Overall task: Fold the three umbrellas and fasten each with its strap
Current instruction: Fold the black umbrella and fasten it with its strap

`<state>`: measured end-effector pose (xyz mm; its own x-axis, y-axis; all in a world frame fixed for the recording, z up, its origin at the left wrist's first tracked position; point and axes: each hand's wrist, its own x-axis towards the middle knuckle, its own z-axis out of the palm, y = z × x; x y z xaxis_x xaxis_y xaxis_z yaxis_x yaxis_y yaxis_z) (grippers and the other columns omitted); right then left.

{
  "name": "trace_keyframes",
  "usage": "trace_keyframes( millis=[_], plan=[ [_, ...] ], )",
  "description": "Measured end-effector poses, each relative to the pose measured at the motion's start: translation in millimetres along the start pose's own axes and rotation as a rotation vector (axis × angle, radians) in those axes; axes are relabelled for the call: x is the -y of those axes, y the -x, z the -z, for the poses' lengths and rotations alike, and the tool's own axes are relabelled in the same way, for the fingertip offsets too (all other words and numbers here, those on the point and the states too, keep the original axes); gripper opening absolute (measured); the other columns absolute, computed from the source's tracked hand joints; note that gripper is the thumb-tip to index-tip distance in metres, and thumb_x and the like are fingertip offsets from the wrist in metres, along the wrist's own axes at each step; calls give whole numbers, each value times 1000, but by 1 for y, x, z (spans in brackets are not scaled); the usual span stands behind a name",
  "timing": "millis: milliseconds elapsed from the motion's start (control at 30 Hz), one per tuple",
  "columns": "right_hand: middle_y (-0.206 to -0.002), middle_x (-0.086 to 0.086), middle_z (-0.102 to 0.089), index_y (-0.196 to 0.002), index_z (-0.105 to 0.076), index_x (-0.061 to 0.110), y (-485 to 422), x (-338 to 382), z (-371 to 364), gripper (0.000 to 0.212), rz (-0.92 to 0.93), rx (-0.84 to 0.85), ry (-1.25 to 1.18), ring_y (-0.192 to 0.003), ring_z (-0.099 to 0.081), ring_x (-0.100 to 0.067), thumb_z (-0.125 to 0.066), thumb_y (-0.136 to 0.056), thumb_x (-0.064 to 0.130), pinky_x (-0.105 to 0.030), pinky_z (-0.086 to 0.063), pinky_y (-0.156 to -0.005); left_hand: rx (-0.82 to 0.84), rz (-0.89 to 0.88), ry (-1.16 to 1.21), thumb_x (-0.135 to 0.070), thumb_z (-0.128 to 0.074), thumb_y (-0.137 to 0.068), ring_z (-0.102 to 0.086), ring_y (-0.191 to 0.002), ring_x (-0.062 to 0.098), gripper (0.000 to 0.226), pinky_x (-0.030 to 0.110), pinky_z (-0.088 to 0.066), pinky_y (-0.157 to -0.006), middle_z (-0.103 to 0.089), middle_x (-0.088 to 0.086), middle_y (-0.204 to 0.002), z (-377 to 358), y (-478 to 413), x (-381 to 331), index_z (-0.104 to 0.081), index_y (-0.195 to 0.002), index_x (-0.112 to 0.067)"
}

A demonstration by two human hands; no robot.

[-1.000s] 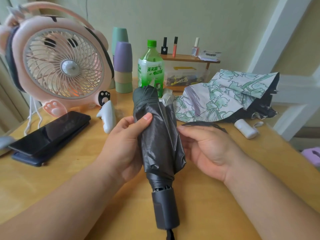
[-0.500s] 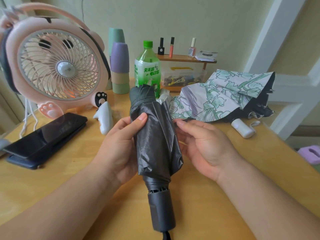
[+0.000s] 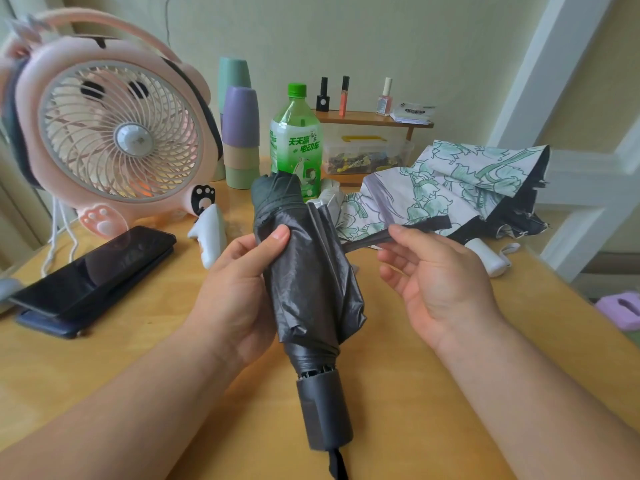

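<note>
Gripping the black umbrella over the middle of the worktop with the left hand, curling the fingers round the bunched canopy and pressing the thumb on its upper face. Pointing the handle back toward the person and the tip away toward the green bottle, so running lengthwise near to far, leaning slightly left at the far end. Pinching the strap between thumb and fingertips of the right hand, holding it stretched out sideways to the right of the canopy, not wrapped round it. Working just in front of the floral umbrella, lying loosely collapsed at the right with its white handle resting on the worktop near the right hand. Facing a pink fan standing at the far left, a dark phone lying in front of it, and stacked cups standing just left of the bottle.
</note>
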<state>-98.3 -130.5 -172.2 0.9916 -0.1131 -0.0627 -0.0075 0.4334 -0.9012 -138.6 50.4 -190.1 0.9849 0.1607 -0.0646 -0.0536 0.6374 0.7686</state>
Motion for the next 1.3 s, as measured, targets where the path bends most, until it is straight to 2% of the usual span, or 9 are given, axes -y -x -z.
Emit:
trace_keyframes(
  millis=[167,433,533,700,800,900,1100,1200,1300],
  plan=[
    [-60,-7,-68,-62,-69,11,12,-1,-6,28,230,60,100,-62,-70,-22,-74,-88,1,-31,-61,-64,-161,-83,-113,-19,-77,-87,-73,-78,24,44,39,-62,-72,-71,19,-99,-2,-4,3,-55,-121,-2],
    [-80,-19,-77,-66,-74,10,46,-21,-33,26,154,281,70,-81,-78,-32,-69,-90,3,-31,-63,-76,-341,-231,-393,-42,-79,-85,-76,-89,25,35,54,-60,-88,-76,5,-97,-14,6,12,-61,-105,-19],
    [-82,-20,-77,-71,-71,7,46,-18,-31,20,158,258,63,-84,-78,-33,-68,-90,4,-31,-63,-75,-238,-114,-223,-49,-56,-99,-74,-99,29,33,56,-55,-97,-78,4,-104,-15,9,10,-76,-102,-22],
    [-89,-24,-77,-78,-68,0,45,-9,-26,15,150,251,29,-87,-77,-38,-64,-93,2,-42,-64,-82,176,34,-29,-3,-43,-98,-64,-115,40,50,59,-41,-110,-68,14,-130,-7,11,2,-62,-137,-27],
    [-90,-27,-76,-79,-68,0,44,-9,-24,15,144,270,17,-89,-77,-41,-63,-92,1,-45,-63,-84,252,42,-7,4,-56,-90,-69,-106,33,59,62,-49,-102,-68,11,-132,-1,6,0,-57,-142,-25],
    [-91,-28,-76,-73,-72,5,45,-8,-23,13,148,311,-8,-89,-76,-42,-66,-84,9,-45,-64,-82,227,88,59,10,-69,-80,-74,-81,25,71,42,-63,-70,-72,15,-118,3,3,-1,-52,-143,-16],
    [-88,-27,-76,-69,-74,9,47,-2,-22,14,190,366,-33,-84,-77,-41,-66,-80,12,-44,-63,-76,352,417,35,-12,-64,-89,-67,-64,22,15,33,-60,-62,-67,14,-77,-1,8,-5,-75,-85,-3],
    [-84,-24,-77,-64,-73,12,48,-1,-21,17,236,373,-16,-80,-77,-40,-66,-79,12,-42,-63,-72,384,412,17,-12,-62,-87,-72,-77,33,23,44,-63,-69,-68,20,-91,-2,10,-7,-73,-105,-4],
    [-88,-24,-77,-69,-74,9,50,-4,-20,16,312,391,34,-84,-77,-42,-67,-83,11,-47,-63,-77,269,292,-109,-11,-66,-86,-67,-62,33,27,40,-57,-54,-63,19,-82,-8,17,-4,-61,-113,-11]
  ],
)
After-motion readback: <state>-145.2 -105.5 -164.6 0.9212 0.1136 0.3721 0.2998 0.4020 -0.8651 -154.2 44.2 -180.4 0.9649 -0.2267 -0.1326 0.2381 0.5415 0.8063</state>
